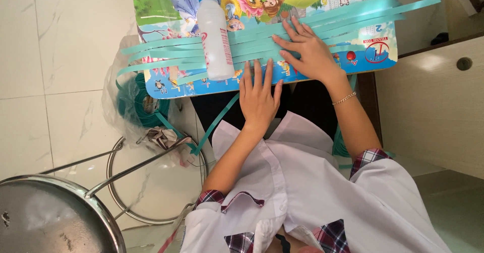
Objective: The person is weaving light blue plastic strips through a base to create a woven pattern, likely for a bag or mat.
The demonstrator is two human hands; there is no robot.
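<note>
- Left hand (258,98) lies flat, fingers spread, gripping nothing; its fingertips press the near edge of the teal paper strips (262,44).
- Right hand (307,51) also rests open and flat, palm down on top of the strips, just beyond the left hand.
- Strips run side by side across a colourful cartoon board (373,56), passing under both hands.
- White plastic bottle (215,36) lies on the strips, just beside the left hand's fingertips.
</note>
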